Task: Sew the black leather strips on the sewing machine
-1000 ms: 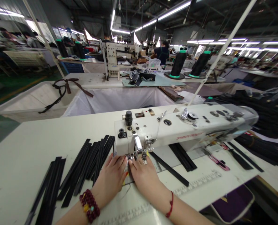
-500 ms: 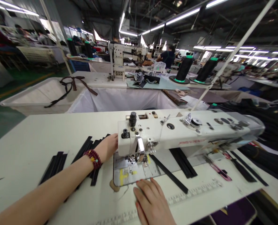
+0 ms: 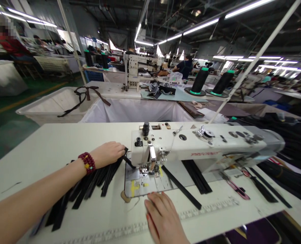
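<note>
Left of the sewing machine, my left hand has its fingers closed on the end of a black strip. That strip slants down to the presser foot and needle area. Several more black strips lie fanned out beneath my left wrist and forearm, which wears a dark red bead bracelet. My right hand lies flat on the table in front of the metal needle plate, fingers stretched out and holding nothing. A separate black strip runs from the plate toward the front right.
Under the machine arm lie more black strips. Pink-handled snips rest to the right. A ruler scale runs along the front. Behind the table stand a white-lined bin and black thread cones. Dark fabric is piled at right.
My left hand has drawn back leftward from behind the machine head, and the strip in its fingers now shows. The strips on the left are bunched closer together. My right hand stays nearly still.
</note>
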Demonstrator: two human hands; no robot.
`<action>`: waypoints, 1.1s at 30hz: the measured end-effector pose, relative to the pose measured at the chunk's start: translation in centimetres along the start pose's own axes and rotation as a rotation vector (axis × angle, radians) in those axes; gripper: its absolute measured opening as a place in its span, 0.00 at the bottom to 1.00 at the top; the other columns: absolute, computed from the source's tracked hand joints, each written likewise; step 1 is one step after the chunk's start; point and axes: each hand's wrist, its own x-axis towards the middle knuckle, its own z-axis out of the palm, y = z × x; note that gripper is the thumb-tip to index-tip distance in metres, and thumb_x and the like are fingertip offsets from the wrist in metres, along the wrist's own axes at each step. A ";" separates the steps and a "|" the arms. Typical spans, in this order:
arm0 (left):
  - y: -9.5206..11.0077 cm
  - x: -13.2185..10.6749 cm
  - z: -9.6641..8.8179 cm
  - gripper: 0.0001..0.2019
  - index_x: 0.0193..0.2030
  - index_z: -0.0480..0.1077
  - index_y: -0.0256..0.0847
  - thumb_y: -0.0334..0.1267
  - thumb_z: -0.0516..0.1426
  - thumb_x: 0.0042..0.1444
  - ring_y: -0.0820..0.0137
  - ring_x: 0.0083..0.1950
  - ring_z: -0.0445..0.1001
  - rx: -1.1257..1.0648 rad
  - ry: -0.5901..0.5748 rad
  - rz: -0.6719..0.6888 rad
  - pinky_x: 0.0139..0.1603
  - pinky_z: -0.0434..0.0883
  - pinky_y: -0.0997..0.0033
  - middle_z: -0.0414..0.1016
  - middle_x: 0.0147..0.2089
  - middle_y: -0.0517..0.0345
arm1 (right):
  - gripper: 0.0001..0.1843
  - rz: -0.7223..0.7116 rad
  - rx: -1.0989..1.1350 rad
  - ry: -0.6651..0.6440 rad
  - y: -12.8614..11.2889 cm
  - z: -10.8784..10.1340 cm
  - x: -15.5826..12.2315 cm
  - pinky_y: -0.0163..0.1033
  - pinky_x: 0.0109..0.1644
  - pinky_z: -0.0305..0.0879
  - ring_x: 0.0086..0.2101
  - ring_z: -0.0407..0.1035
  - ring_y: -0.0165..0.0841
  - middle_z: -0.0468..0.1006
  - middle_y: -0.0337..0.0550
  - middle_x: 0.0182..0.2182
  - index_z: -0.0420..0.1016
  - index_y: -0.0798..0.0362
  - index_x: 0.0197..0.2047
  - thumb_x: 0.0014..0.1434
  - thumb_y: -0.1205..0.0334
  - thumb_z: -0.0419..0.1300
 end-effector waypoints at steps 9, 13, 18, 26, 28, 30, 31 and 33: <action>14.1 -7.7 -0.4 0.15 0.45 0.69 0.42 0.51 0.58 0.59 0.69 0.26 0.68 -1.104 -0.178 -0.646 0.25 0.64 0.73 0.71 0.29 0.62 | 0.09 -0.186 0.082 0.351 -5.7 1.1 0.4 0.38 0.48 0.71 0.38 0.74 0.31 0.81 0.36 0.40 0.78 0.47 0.44 0.71 0.66 0.56; 17.7 -6.8 3.3 0.33 0.50 0.67 0.40 0.68 0.59 0.52 0.77 0.18 0.60 -1.621 -0.187 -0.732 0.19 0.60 0.75 0.71 0.30 0.62 | 0.14 -0.245 0.048 0.301 -6.4 1.1 0.5 0.35 0.45 0.71 0.33 0.72 0.28 0.81 0.36 0.36 0.79 0.50 0.38 0.71 0.71 0.54; 15.6 -5.9 3.5 0.21 0.64 0.66 0.43 0.45 0.53 0.66 0.63 0.41 0.79 -0.896 0.087 -0.612 0.45 0.77 0.61 0.79 0.47 0.51 | 0.21 -0.200 0.009 0.190 -3.3 -0.4 -0.1 0.36 0.55 0.69 0.40 0.75 0.30 0.82 0.42 0.39 0.79 0.54 0.40 0.75 0.69 0.45; 14.1 -5.2 5.5 0.23 0.67 0.66 0.41 0.40 0.57 0.66 0.57 0.68 0.66 -0.222 0.055 -0.186 0.69 0.64 0.49 0.68 0.69 0.47 | 0.20 -0.145 -0.024 0.263 -2.3 1.7 -0.6 0.37 0.68 0.57 0.40 0.77 0.27 0.82 0.39 0.36 0.78 0.53 0.38 0.74 0.70 0.47; 14.0 -5.0 5.9 0.23 0.67 0.65 0.41 0.42 0.56 0.67 0.58 0.69 0.66 -0.207 0.052 -0.178 0.70 0.62 0.49 0.67 0.69 0.47 | 0.18 -0.137 -0.028 0.228 -2.1 1.9 -0.9 0.38 0.68 0.58 0.42 0.77 0.28 0.83 0.40 0.37 0.79 0.53 0.40 0.73 0.70 0.47; 13.8 -4.9 6.0 0.22 0.67 0.66 0.41 0.43 0.55 0.68 0.58 0.68 0.66 -0.198 0.043 -0.174 0.70 0.61 0.49 0.68 0.69 0.47 | 0.18 -0.121 -0.032 0.180 -1.9 1.8 -1.2 0.39 0.68 0.58 0.44 0.77 0.29 0.83 0.41 0.39 0.79 0.53 0.42 0.73 0.70 0.48; 13.7 -4.8 5.9 0.22 0.66 0.66 0.40 0.43 0.55 0.68 0.57 0.68 0.67 -0.192 0.037 -0.174 0.70 0.61 0.49 0.68 0.69 0.46 | 0.18 -0.117 -0.032 0.157 -1.8 1.8 -1.3 0.40 0.69 0.57 0.45 0.77 0.29 0.83 0.41 0.40 0.79 0.53 0.43 0.73 0.70 0.48; 13.6 -4.6 5.9 0.21 0.65 0.67 0.40 0.43 0.55 0.68 0.57 0.68 0.67 -0.180 0.037 -0.180 0.70 0.60 0.48 0.69 0.68 0.46 | 0.18 -0.127 -0.030 0.111 -1.6 1.5 -1.5 0.42 0.70 0.55 0.46 0.77 0.30 0.83 0.42 0.41 0.79 0.54 0.45 0.73 0.71 0.47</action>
